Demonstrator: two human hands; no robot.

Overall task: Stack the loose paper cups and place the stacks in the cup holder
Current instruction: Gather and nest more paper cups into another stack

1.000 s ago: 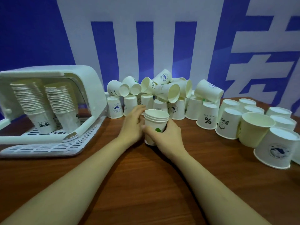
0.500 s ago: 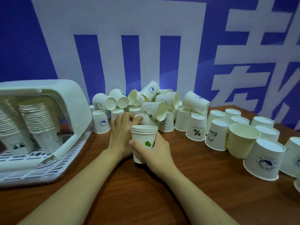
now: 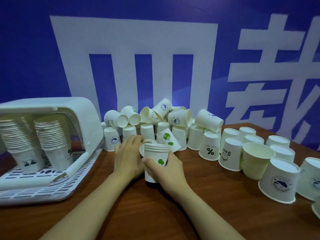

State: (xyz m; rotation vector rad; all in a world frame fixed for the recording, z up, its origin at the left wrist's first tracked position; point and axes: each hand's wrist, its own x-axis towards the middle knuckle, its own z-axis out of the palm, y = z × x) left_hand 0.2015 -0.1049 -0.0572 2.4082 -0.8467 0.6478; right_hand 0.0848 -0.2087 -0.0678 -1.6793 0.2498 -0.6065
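Frame centre: right hand (image 3: 168, 168) fingers wrapped around upright paper cup stack (image 3: 155, 161); left hand (image 3: 129, 155) fingers curled around a tilted cup (image 3: 144, 144) behind.

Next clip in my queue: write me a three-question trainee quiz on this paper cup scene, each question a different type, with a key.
1. True or false: the cup holder is empty.
2. Which hand grips the short stack with the green leaf print? A) left hand B) right hand C) neither
3. Fill in: the cup with the percent sign stands ____ on the table.

Key:
1. False; it holds two tall stacks.
2. B; the left hand is beside it, reaching toward the pile.
3. Upside down.
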